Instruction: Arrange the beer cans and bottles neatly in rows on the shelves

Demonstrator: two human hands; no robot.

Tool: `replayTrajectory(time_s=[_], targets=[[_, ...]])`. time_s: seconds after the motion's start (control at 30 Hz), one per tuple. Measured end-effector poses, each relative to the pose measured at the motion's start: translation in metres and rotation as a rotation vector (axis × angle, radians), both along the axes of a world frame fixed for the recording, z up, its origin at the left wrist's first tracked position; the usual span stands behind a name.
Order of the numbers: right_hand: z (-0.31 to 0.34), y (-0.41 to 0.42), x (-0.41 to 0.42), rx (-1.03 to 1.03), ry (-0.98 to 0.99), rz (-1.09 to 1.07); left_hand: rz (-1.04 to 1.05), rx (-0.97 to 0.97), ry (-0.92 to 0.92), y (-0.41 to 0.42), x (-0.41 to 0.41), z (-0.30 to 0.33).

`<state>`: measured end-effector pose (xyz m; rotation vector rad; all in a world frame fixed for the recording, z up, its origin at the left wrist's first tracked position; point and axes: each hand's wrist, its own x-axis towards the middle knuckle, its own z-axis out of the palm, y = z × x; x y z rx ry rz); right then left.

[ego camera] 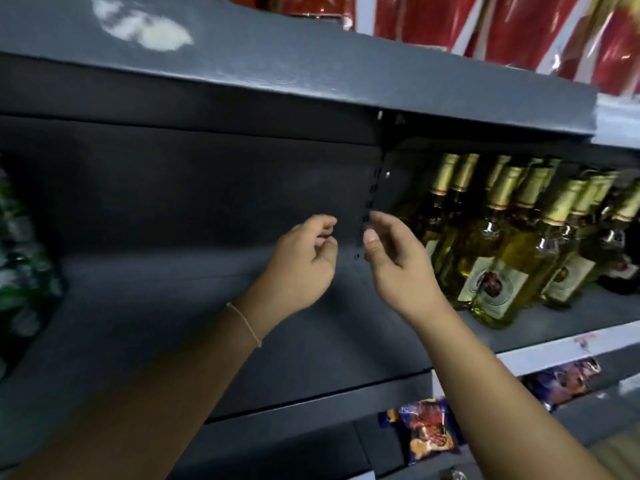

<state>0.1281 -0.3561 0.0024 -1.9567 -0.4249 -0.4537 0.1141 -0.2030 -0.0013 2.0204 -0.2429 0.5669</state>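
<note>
- The bottles [512, 244] stood crowded in rows on the right-hand section of the dark shelf [214, 327], reaching from its back panel toward its front edge; they were clear glass holding yellowish liquid, with gold foil over the necks and pale labels low on the bodies.
- At the shelf's far left edge sat a blurred green-and-white pack [20, 258]; whether it held cans, I could not tell.
- The stretch of shelf between that pack and the bottles was where both hands were raised, in front of the perforated upright [363, 223] that divided the two sections.
- The left hand [301, 265] had its fingers loosely curled with the tips close to the thumb and gripped nothing I could see; a thin cord bracelet [246, 323] circled its wrist.
- The right hand [394, 258] was slack, fingers half bent and thumb up, grasping nothing, just left of the nearest bottles and not touching them.
- Above, red wrapped packages [519, 26] lined the upper shelf [311, 64].
- Below, colourful snack packets [429, 431] lay near the lower shelf's front edge.
</note>
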Motion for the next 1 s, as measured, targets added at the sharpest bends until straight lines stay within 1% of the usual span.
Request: replayTrajectory(time_s=[0.13,0.2,0.3,0.43,0.57,0.73,0.8,1.0], targets=[[0.01,-0.043,0.028,0.005,-0.034,-0.081,0.002,0.017,0.025,-0.041,0.024,-0.003],[0.017,-0.061,0.042,0.009,-0.069,-0.162,0.0,0.026,0.04,-0.058,0.035,-0.002],[0.025,-0.083,0.072,-0.049,-0.115,-0.265,-0.011,0.047,0.064,-0.079,0.053,0.001],[0.037,-0.096,0.113,-0.088,-0.019,-0.331,-0.02,0.098,0.098,-0.093,0.069,0.002],[0.046,-0.097,0.142,-0.089,0.134,-0.321,-0.011,0.107,0.13,-0.095,0.077,-0.003],[0.043,-0.098,0.165,-0.056,0.205,-0.326,0.005,0.117,0.148,-0.087,0.076,-0.011],[0.04,-0.095,0.168,-0.055,0.203,-0.327,0.007,0.138,0.147,-0.082,0.073,-0.015],[0.038,-0.081,0.164,-0.006,0.11,-0.273,0.039,0.138,0.168,-0.074,0.072,-0.021]])
